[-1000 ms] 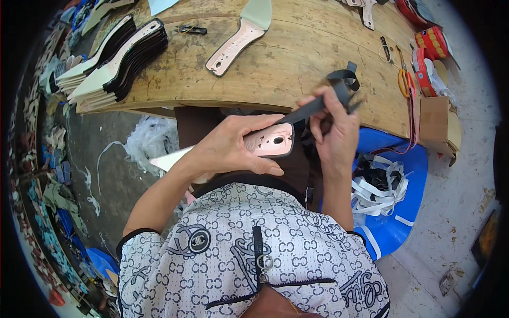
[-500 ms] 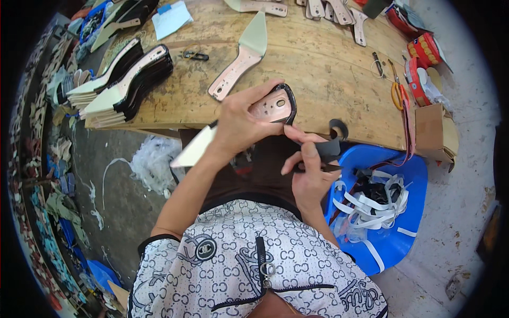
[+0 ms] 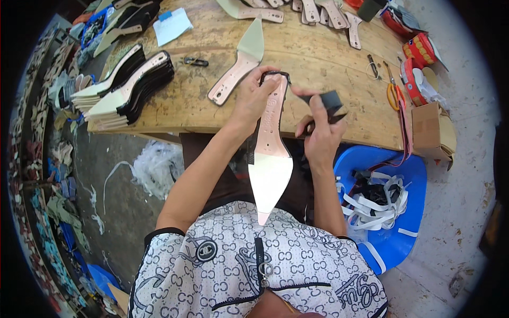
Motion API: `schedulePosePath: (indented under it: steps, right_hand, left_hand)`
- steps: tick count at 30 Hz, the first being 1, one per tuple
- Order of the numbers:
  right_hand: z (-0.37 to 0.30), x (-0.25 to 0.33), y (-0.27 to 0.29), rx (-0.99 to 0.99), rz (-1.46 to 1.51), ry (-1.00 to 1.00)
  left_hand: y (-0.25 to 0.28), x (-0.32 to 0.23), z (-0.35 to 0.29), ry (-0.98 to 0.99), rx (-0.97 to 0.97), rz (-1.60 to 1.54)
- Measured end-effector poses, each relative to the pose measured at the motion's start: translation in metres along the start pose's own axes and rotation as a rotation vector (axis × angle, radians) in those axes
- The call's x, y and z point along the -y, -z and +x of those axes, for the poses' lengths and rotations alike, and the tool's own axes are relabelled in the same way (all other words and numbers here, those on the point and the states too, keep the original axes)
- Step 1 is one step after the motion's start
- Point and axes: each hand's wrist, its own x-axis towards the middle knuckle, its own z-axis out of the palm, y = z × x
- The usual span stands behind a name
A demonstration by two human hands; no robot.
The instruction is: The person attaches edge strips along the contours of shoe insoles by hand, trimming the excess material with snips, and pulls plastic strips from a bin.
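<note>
My left hand (image 3: pixel 253 98) grips the heel end of a shoe insole (image 3: pixel 271 180), pink at the heel with small holes and cream at its pointed toe. The toe points down towards my body, beyond the table's near edge. Black edging runs round the heel rim and along the left side. To its right, my right hand (image 3: pixel 321 135) is closed on a black strip (image 3: pixel 330 102), with its fingertips close to the insole's heel. Another dark piece shows at its fingers, too blurred to name. Ahead on the table lies a second insole (image 3: pixel 238 69).
Two stacks of black-edged insoles (image 3: pixel 132 90) stand at the left of the wooden table (image 3: pixel 318 63). More insoles (image 3: pixel 323 13) lie at the far side. Orange-handled scissors (image 3: pixel 393 95) rest at the right edge. Below is a blue bin (image 3: pixel 408 233) with white and black strips.
The insole has swung round: its toe pointed to the lower left and now points at me. My left hand has moved up to the heel end, and my right hand has risen slightly.
</note>
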Motion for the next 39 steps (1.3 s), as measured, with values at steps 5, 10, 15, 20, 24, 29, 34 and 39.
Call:
schedulePosePath:
  steps: [5, 10, 15, 20, 24, 29, 34, 39]
  right_hand:
    - [-0.040, 0.003, 0.008, 0.073, -0.142, -0.041]
    - [-0.034, -0.007, 0.038, 0.284, -0.227, -0.057]
    - [-0.048, -0.025, 0.052, 0.378, 0.226, -0.167]
    - [-0.066, -0.044, 0.035, 0.293, -0.261, 0.164]
    - [-0.044, -0.016, 0.023, 0.119, 0.132, 0.049]
    - [-0.044, -0.014, 0.046, 0.305, 0.468, -0.324]
    - [-0.035, 0.020, 0.007, -0.247, 0.606, -0.686]
    - [-0.034, -0.034, 0.055, -0.081, 0.484, -0.584]
  left_hand:
    - [-0.005, 0.011, -0.005, -0.069, -0.001, 0.064]
    - [-0.018, 0.017, -0.004, 0.096, -0.118, -0.047]
    - [-0.013, 0.034, 0.000, 0.353, -0.250, -0.369]
    - [-0.023, 0.036, -0.015, 0.707, -0.203, -0.636]
    - [-0.005, 0.031, -0.053, 0.403, -0.221, -0.300]
    - [0.018, -0.033, -0.079, -0.294, 0.279, 1.003]
    - [0.017, -0.038, -0.077, -0.108, 0.543, 0.679]
    - [0.027, -0.015, -0.087, 0.090, 0.651, 0.195]
